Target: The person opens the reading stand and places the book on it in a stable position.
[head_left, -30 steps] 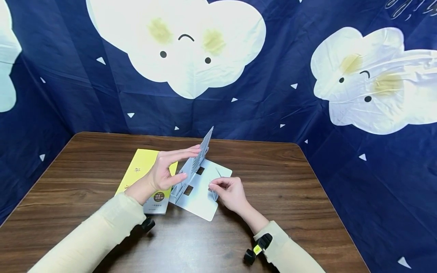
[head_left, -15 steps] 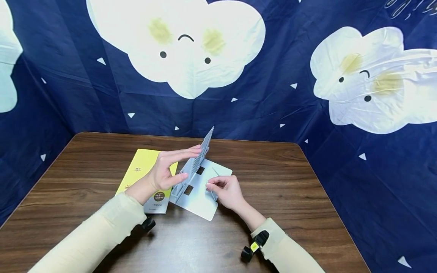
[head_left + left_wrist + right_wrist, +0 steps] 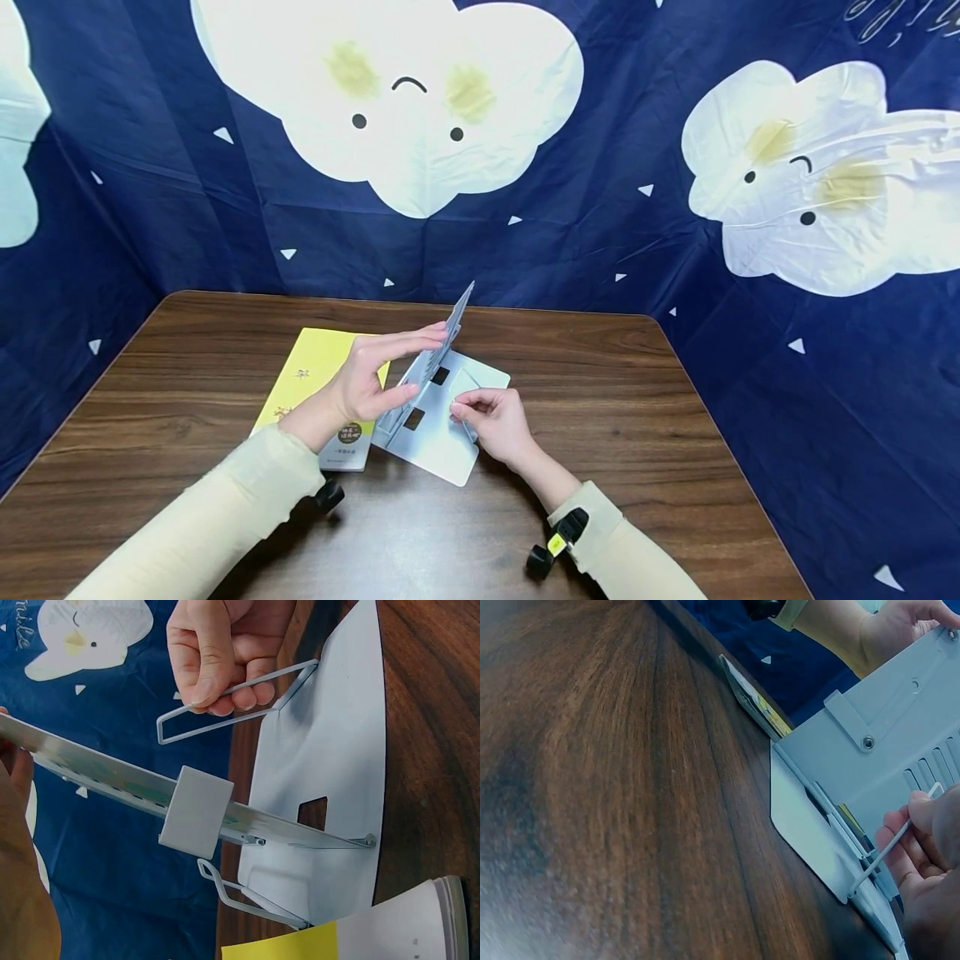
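A pale grey metal book stand stands on the table, its back plate (image 3: 112,769) tilted up from a flat base (image 3: 442,454). My left hand (image 3: 363,375) rests on the plate's left face, fingers stretched out and thumb lower down. With thumb and fingers my right hand (image 3: 501,425) pinches a bent wire support (image 3: 180,737) hinged at the base's edge. In the left wrist view the wire's free end points towards the plate, with a gap between them. A second wire loop (image 3: 232,902) shows on the plate's other side.
A yellow and white book (image 3: 307,367) lies left of the stand, close against its base, partly under my left forearm. The dark wooden table (image 3: 645,467) reaches back to a blue cloth (image 3: 600,250) printed with clouds.
My right hand has shifted a little left, bringing the wire support nearer the back plate. The plate's top and my left hand have moved slightly right.
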Motion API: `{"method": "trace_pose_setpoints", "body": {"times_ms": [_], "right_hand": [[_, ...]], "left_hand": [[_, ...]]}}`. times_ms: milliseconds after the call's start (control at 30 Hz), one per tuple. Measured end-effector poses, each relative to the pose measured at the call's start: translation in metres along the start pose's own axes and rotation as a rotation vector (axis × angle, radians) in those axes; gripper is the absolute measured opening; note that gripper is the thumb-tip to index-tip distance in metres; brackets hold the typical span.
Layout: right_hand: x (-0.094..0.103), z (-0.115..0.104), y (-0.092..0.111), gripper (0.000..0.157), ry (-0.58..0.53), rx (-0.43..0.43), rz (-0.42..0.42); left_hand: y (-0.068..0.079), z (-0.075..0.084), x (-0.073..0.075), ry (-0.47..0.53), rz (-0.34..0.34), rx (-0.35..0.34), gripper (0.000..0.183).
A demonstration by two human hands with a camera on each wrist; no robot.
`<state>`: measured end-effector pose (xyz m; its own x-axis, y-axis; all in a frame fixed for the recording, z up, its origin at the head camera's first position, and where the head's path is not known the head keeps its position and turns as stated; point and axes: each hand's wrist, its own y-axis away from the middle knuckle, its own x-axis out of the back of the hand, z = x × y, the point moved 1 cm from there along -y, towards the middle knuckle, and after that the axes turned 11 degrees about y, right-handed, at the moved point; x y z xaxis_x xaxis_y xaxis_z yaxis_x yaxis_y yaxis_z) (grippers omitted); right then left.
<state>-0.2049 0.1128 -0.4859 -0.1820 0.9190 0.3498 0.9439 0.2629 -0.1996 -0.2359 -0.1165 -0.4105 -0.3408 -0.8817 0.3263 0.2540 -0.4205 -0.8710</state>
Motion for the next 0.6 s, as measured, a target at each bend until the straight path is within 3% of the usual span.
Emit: {"method": "trace_pose_setpoints", "body": {"times_ms": [400, 600], "right_hand": [[-0.0031, 0.0007, -0.0024, 0.009, -0.047, 0.031, 0.041], [-0.0073, 0.0045, -0.0027, 0.010, -0.130, 0.018, 0.065]], "left_hand": [[-0.0013, -0.0002, -0.0027, 0.004, -0.008, -0.021, 0.056], [-0.0030, -0.0003, -0.0045, 0.004, -0.011, -0.031, 0.058]]}}
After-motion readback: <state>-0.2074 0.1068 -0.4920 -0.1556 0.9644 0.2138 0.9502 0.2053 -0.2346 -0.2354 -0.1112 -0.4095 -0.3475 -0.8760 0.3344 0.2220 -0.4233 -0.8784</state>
